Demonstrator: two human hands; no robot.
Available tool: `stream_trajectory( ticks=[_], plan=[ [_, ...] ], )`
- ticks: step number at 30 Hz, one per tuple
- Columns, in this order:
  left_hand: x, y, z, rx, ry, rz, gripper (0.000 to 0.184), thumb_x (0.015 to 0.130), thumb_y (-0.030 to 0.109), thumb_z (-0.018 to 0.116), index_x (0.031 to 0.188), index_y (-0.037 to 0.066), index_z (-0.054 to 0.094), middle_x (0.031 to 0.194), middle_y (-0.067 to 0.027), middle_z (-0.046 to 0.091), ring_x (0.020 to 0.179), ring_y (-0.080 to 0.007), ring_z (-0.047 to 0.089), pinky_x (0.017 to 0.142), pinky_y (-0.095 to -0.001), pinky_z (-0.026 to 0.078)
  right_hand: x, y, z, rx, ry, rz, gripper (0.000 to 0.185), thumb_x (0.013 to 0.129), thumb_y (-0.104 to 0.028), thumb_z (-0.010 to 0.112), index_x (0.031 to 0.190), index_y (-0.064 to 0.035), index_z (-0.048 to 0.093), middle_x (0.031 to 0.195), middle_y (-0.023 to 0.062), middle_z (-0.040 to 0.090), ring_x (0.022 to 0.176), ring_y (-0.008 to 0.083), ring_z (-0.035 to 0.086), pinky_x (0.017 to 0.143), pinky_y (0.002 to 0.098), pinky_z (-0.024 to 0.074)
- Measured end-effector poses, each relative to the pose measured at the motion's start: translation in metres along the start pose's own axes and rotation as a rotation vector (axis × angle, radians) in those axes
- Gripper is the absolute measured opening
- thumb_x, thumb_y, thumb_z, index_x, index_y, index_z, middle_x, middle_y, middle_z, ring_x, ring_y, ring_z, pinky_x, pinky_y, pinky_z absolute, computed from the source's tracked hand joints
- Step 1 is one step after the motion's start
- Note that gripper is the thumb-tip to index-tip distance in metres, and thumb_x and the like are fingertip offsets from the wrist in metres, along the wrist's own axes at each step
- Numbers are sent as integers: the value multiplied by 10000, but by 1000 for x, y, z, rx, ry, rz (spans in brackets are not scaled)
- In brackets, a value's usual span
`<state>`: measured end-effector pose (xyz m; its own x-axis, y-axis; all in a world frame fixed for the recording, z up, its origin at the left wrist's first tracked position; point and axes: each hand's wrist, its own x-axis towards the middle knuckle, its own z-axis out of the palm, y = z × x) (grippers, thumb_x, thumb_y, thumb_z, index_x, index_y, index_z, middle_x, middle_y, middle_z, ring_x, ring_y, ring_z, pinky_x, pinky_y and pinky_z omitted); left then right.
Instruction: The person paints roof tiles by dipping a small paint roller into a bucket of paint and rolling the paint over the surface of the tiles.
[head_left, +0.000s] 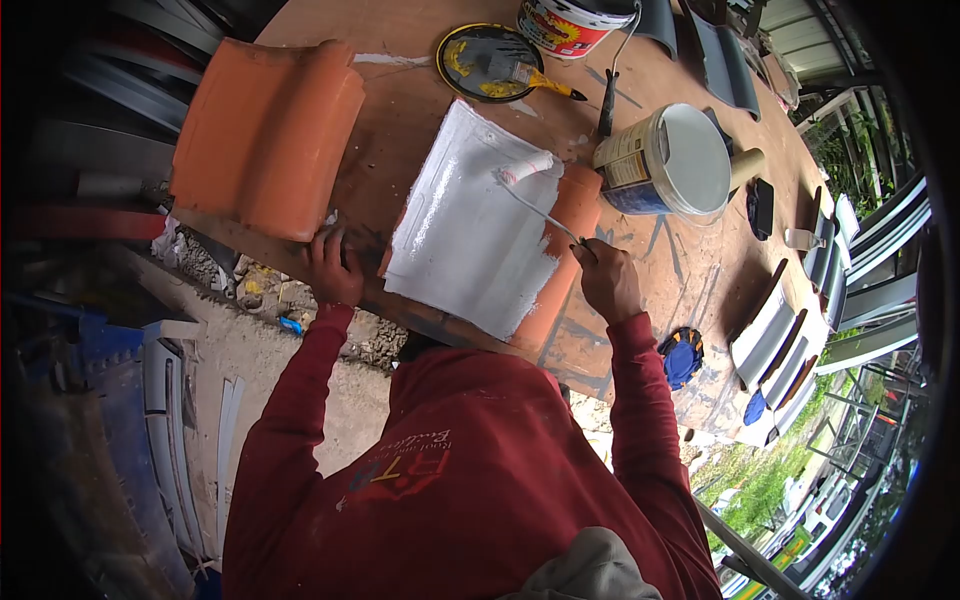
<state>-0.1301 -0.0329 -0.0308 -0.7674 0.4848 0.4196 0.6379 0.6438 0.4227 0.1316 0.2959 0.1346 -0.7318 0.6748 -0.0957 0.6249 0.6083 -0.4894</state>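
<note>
A clay roof tile lies on the wooden table, mostly coated in white paint, with bare orange along its right side. My right hand is closed round the handle of a small paint roller, whose white head rests on the tile's upper right part. Between an unpainted orange tile and the painted one, my left hand lies at the table's near edge, fingers apart. Right of the painted tile stands an open bucket of white paint.
A black lid with a yellow-handled brush lies beyond the tile, beside another bucket. A blue and black glove-like item and a phone-like black object are on the right, near dark tiles.
</note>
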Motion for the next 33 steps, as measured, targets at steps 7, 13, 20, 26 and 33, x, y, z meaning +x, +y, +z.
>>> stream_trajectory(
  ticks=[7,13,20,26,33],
  plan=[
    [2,0,0,15,15,15,336,918,137,629,1249,96,666,1281,-119,621,1216,-348,583,1019,-516,437,2,-6,-16,-99,-12,18,270,976,-281,662,866,-38,698,793,237,695,767,467,678,670,539,521],
    [2,1,0,-5,-10,-3,351,923,137,625,1269,88,652,1272,-130,619,1228,-361,573,1040,-536,419,-4,-5,-23,-170,-6,53,263,971,-293,664,885,-49,710,788,229,704,756,450,692,667,533,531],
    [2,0,1,-21,-11,-2,347,939,166,608,1272,79,651,1303,-150,607,1251,-382,555,1087,-537,382,18,-18,0,-197,64,-66,263,953,-300,672,863,-55,706,776,221,700,750,454,689,671,535,546],
    [1,0,2,-48,-29,-7,342,936,169,612,1260,65,655,1300,-160,607,1258,-393,546,1092,-543,379,-19,-5,-53,-178,32,103,236,951,-269,682,908,-45,744,771,219,703,735,442,691,665,501,545],
    [0,-4,3,0,-29,17,340,928,164,622,1249,56,658,1293,-162,608,1253,-395,545,1091,-553,378,-22,-15,10,900,-16,440,319,1072,-275,559,1110,32,638,645,47,581,482,111,538,430,284,439]
  ],
)
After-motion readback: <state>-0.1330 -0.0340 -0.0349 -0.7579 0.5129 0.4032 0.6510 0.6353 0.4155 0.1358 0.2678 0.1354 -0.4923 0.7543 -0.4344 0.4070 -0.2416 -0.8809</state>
